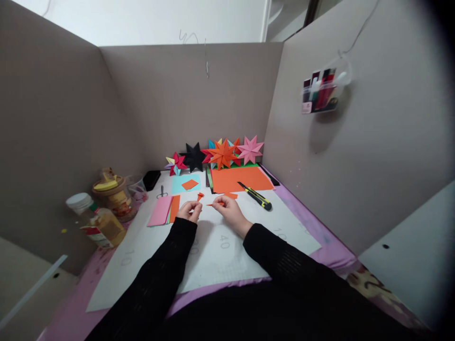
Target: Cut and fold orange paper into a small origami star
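Black sleeves [156, 272] filled the front; right hand [227, 209] pinched a pointy orange paper bit [210, 204], left hand [189, 211] had its fingertips pressed together.

Your white sheet [227, 267] reads "10" at far left, "40" mid-sheet; the figure by your left sleeve [156, 270] is partly covered, and those past your right sleeve [295, 258] are faint. Print on your bottle [113, 228] and hanging container [320, 94]: illegible.

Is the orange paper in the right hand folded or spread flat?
Folded, it seems: the orange paper shows as a narrow point beyond the right hand, whose grip hides part of it.
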Demonstrator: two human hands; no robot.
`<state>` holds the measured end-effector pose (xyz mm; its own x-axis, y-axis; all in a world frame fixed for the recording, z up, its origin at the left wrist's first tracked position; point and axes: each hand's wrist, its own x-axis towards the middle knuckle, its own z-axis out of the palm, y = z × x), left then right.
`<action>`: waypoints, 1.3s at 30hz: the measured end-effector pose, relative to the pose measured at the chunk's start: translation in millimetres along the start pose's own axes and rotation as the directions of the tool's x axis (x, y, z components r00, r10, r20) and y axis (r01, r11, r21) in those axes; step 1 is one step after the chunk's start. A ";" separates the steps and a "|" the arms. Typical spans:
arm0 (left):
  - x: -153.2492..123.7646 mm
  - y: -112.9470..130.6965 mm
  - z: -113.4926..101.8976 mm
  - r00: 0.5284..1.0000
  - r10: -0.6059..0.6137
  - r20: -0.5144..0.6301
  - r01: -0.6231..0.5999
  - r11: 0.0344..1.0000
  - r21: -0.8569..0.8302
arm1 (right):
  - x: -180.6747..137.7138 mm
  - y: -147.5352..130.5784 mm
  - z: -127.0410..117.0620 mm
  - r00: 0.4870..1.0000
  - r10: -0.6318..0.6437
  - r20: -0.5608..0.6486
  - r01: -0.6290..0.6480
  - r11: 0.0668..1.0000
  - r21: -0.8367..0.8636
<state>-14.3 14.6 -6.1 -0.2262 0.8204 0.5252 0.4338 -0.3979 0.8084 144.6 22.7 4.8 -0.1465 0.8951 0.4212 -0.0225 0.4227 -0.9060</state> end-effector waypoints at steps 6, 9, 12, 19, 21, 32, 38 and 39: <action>-3.1 4.9 1.0 0.968 0.245 0.056 -0.250 0.962 0.112 | -1.0 1.4 1.9 1.000 0.002 0.018 -0.002 1.000 -0.016; -2.8 5.1 0.1 0.941 0.332 0.070 -0.339 0.929 0.149 | -1.0 2.4 2.2 0.999 0.007 0.032 -0.007 1.000 -0.008; -1.8 4.5 -0.8 0.930 0.361 0.070 -0.367 0.917 0.157 | -1.3 2.0 2.1 0.999 0.006 0.034 -0.006 1.000 0.017; -2.8 5.6 0.7 0.963 0.261 0.070 -0.268 0.957 0.116 | -1.5 0.4 3.3 0.999 0.033 0.042 -0.033 0.999 0.015; -2.1 5.1 0.2 0.970 0.233 0.074 -0.240 0.965 0.109 | -0.7 0.6 3.0 0.998 0.035 0.046 -0.036 0.999 0.015; -0.8 -1.0 2.0 0.966 0.250 0.064 -0.257 0.955 0.146 | -2.5 -1.3 3.7 0.999 -0.003 0.043 0.007 0.996 -0.093; -2.3 1.0 2.5 0.943 0.314 0.109 -0.328 0.933 0.151 | -2.3 -1.8 5.6 0.999 0.001 0.039 0.004 0.991 -0.131; -1.6 0.4 1.6 0.943 0.312 0.115 -0.328 0.932 0.156 | -2.3 -1.3 5.3 0.999 0.002 0.033 0.002 0.992 -0.127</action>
<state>-12.4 13.8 -7.1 0.0228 0.6968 0.7169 0.6144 -0.5754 0.5398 139.7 19.4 4.8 -0.1791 0.8906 0.4180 0.1031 0.4395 -0.8923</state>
